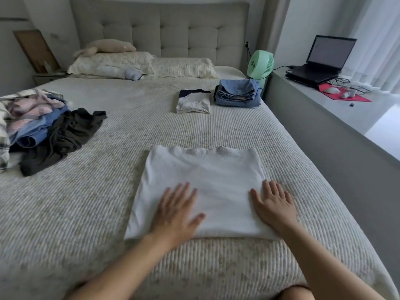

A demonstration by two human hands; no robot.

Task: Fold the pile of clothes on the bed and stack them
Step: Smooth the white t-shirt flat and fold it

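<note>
The shirt point(201, 187) under the hands is plain white. The bedspread point(134, 118) is cream with a ribbed texture. The unfolded pile point(41, 126) mixes pink plaid, blue and dark olive-grey. The folded stack point(237, 94) is denim blue; the fan point(260, 64) mint green; the mat point(344, 94) red.

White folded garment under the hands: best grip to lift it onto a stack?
Probably by the two side edges of the white folded garment, left hand from its left, right hand from its right, fingers slid underneath. It lies flat as a broad layered rectangle, so a one-point pinch would likely let the layers sag open. Both hands now press flat on its near end.
</note>
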